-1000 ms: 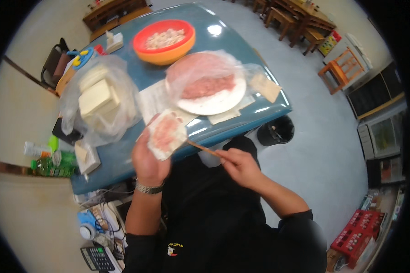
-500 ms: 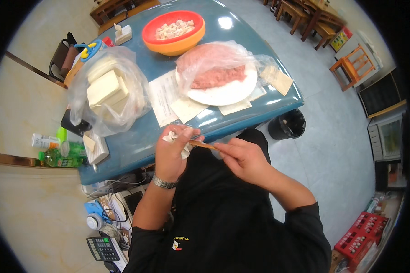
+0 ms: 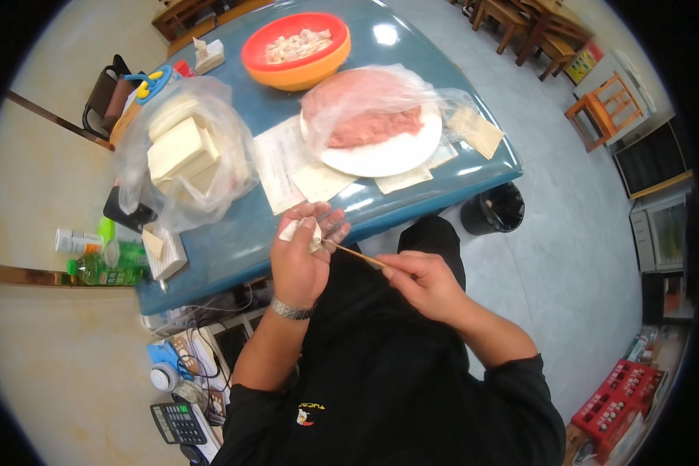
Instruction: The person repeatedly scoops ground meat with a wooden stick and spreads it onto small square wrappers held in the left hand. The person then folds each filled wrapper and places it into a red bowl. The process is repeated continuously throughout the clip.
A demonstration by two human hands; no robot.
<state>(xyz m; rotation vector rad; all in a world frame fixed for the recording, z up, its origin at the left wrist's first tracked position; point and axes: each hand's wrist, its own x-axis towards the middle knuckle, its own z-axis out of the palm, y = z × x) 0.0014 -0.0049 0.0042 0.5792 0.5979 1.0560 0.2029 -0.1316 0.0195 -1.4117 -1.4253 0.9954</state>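
A pale wonton wrapper [image 3: 290,231], bunched up, lies in the palm of my left hand [image 3: 297,264], pinned by the thumb while the other fingers stretch out. My right hand [image 3: 427,286] pinches a thin wooden stick [image 3: 359,255], whose far tip reaches the wrapper. Beyond the hands, a mound of minced meat [image 3: 373,128] rests on a white plate [image 3: 380,161], partly covered by clear plastic. To its left, stacks of square wrappers [image 3: 182,147] sit in an opened plastic bag [image 3: 210,208]. An orange bowl [image 3: 303,76] with a red basin [image 3: 258,48] holds several folded wontons [image 3: 299,46].
The blue-green table [image 3: 217,268] ends just ahead of my lap. Papers [image 3: 279,163] lie under the plate. Green bottles [image 3: 105,270] and a tissue pack [image 3: 167,252] stand at left. A black bin [image 3: 492,210] is on the floor at right, and a calculator [image 3: 175,423] lies lower left.
The fingers of my left hand have opened out and the wrapper looks more gathered. My right hand has shifted slightly right and down, showing more of the stick.
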